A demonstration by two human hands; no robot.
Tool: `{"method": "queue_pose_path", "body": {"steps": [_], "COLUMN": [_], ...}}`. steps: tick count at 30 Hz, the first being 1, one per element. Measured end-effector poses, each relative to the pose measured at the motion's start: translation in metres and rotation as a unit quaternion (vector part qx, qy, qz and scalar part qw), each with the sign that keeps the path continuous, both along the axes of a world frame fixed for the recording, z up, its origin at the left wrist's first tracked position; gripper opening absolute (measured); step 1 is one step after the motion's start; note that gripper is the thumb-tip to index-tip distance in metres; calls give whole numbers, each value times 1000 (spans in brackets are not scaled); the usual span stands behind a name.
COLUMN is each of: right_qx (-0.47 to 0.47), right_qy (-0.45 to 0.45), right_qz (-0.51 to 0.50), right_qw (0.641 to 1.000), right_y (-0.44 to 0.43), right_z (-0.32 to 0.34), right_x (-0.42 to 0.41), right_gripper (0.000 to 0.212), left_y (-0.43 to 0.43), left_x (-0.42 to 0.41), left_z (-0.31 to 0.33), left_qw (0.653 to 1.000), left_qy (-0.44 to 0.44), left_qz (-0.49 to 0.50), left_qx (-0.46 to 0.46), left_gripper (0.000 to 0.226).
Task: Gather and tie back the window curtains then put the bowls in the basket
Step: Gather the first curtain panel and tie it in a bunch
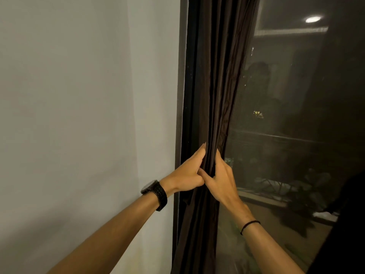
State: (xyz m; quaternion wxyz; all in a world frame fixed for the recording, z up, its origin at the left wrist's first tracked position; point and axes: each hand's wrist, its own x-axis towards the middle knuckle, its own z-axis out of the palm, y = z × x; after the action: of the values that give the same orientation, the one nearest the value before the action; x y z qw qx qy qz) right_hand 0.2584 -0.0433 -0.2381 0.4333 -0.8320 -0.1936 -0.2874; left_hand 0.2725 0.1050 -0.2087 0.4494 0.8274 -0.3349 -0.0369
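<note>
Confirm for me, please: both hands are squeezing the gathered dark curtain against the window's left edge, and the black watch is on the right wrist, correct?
Not quite. The head view shows the black watch on the left wrist; the right wrist carries only a thin black band. The rest holds: the left hand and right hand squeeze the gathered dark curtain at the window's left edge.

2 hands (187, 173), 1 dark curtain (217, 95), 1 window (306, 115), 1 wristwatch (155, 192), 1 thin black wristband (249, 225).
</note>
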Motion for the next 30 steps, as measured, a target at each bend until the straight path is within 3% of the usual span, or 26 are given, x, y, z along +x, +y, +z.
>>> {"method": "queue_pose_path", "body": {"steps": [3,5,8,10,12,15,19,21,22,24,25,28,30], "right_qx": [3,3,12,35,40,25,74,157,149,100,96,144,187], "right_qy": [29,40,31,24,21,41,94,169,202,250,268,289,293], "right_qz": [-32,-49,-56,-38,-19,-20,4,40,60,92,112,188,220], "right_qw": [999,998,998,998,999,999,993,972,966,959,952,928,912], "right_y": [1,1,3,9,14,13,20,20,18,9,5,-6,-12], "right_z": [-19,-31,-40,-40,-43,-53,-62,-63,-64,-70,-72,-74,-73], "right_x": [3,5,3,0,-2,7,7,5,6,13,15,24,34], "right_gripper": [83,74,57,61,69,71,56,51,40,25,28,70,83], "left_y": [5,5,2,-6,-15,-26,-38,-42,-42,-39,-36,-34,-32], "left_x": [-2,0,-4,-8,-7,-2,-4,-5,-4,-3,0,5,8], "left_z": [-18,-32,-49,-57,-63,-63,-58,-57,-57,-56,-56,-54,-52], "left_qw": [996,989,962,941,932,932,948,944,940,933,932,929,923], "left_qy": [68,104,129,156,185,178,131,131,132,117,108,98,86], "left_qz": [-21,23,136,180,169,146,168,200,218,257,270,292,324], "left_qx": [-47,-106,-200,-243,-262,-280,-236,-226,-228,-221,-218,-207,-190], "left_gripper": [110,100,58,27,35,84,82,100,106,98,88,56,38]}}
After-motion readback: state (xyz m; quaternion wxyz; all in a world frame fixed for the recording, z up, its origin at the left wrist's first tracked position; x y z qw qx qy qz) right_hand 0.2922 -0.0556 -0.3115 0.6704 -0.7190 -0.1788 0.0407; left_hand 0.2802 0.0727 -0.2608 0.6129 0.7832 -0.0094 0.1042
